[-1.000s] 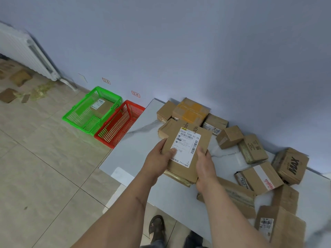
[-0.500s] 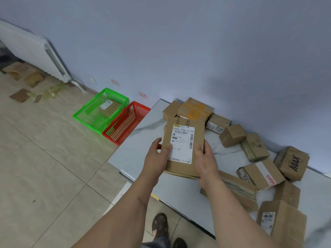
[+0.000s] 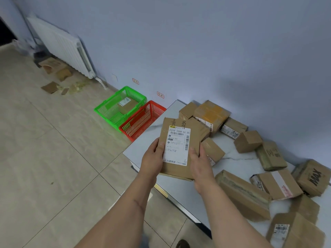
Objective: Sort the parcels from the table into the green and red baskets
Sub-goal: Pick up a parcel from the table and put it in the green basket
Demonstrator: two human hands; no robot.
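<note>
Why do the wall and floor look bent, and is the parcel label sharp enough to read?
Head view: the wide-angle lens bows the radiator and floor tiles; a soft shadow darkens the wall above the table; large print on the held parcel reads clearly, the small print blurs.

A single wide-angle camera sits on the person's head, looking forward and steeply down. Both forearms reach in from the bottom edge, close to the lens. The table (image 3: 231, 163) fills the right side, the floor (image 3: 44, 158) the left, and the wall (image 3: 197, 42) runs across the top.
</note>
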